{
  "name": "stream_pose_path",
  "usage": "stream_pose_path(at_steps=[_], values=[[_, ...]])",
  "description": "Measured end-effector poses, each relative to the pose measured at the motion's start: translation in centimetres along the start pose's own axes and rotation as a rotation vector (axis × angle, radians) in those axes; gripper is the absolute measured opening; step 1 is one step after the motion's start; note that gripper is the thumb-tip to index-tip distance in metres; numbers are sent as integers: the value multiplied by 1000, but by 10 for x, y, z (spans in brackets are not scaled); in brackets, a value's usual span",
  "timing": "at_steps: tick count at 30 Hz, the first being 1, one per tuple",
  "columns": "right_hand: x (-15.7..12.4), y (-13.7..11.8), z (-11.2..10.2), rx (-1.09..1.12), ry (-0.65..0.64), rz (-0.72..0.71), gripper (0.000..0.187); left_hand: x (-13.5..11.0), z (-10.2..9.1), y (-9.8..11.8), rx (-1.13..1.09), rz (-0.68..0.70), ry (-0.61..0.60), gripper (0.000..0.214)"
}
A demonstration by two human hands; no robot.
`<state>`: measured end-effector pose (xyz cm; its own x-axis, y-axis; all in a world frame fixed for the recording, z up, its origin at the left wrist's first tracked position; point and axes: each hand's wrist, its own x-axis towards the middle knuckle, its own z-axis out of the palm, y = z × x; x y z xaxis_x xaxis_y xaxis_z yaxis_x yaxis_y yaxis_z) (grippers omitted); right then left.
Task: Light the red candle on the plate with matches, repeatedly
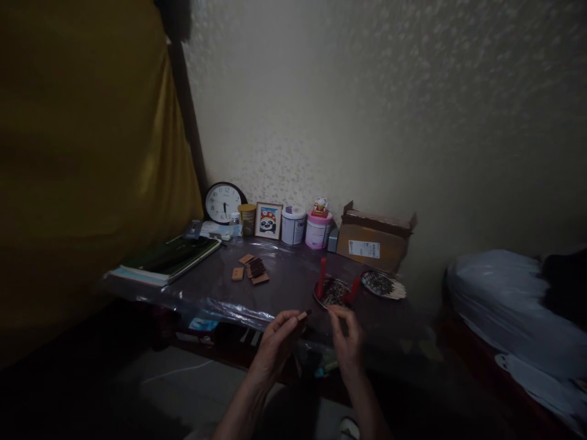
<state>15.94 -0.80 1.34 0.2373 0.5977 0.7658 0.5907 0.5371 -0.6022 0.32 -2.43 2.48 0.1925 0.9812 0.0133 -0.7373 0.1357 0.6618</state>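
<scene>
My left hand (279,333), at the table's front edge, pinches a small tan piece with a dark end (303,315), possibly a matchbox. Just to its right, my right hand (347,333) has thumb and forefinger pressed together; whatever is between them is too small to make out. Behind the right hand lies a round plate (316,294) of small dark bits, with an upright red candle (322,275) at its left and a tilted red candle (353,289) at its right. Farther right, a second plate (389,296) carries many pale sticks with black tips (383,283).
Several small brown cardboard pieces (237,274) and dark strips (255,267) lie left of centre on the plastic-covered table (284,293). A clock (224,203), picture frame (268,220), tubs (293,225) and cardboard box (373,241) line the wall. Large books (169,260) lie at the left.
</scene>
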Motion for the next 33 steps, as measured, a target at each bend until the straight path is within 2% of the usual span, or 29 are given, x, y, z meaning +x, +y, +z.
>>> stream_pose_path(at_steps=[3,6,11,15,19,21,23,24,28,31,33], values=[[3,-1,-2,61,66,92,12,1,1,1,10,7,43,19],[2,-11,-4,96,70,112,10,0,3,1,14,3,64,21],[-6,-28,-1,133,12,8,6,-2,7,-2,-12,-25,21,19],[-6,-37,-5,58,-78,-100,7,-2,8,-3,-20,-3,1,19],[-1,-43,-12,23,-6,-197,10,-1,7,-3,-20,-3,12,20],[-1,-40,-12,-12,-71,-234,12,-1,7,-3,-4,11,27,20],[-1,-30,-8,-63,-188,-230,13,-2,7,-2,12,24,32,21],[-1,-24,-6,-82,-196,-199,14,-2,7,-1,15,24,28,21],[2,-4,0,-6,-12,-5,12,-4,7,4,34,21,19,19],[4,0,0,108,78,165,13,-5,7,7,43,43,52,20],[5,0,1,150,117,220,14,-5,6,9,42,54,65,20]])
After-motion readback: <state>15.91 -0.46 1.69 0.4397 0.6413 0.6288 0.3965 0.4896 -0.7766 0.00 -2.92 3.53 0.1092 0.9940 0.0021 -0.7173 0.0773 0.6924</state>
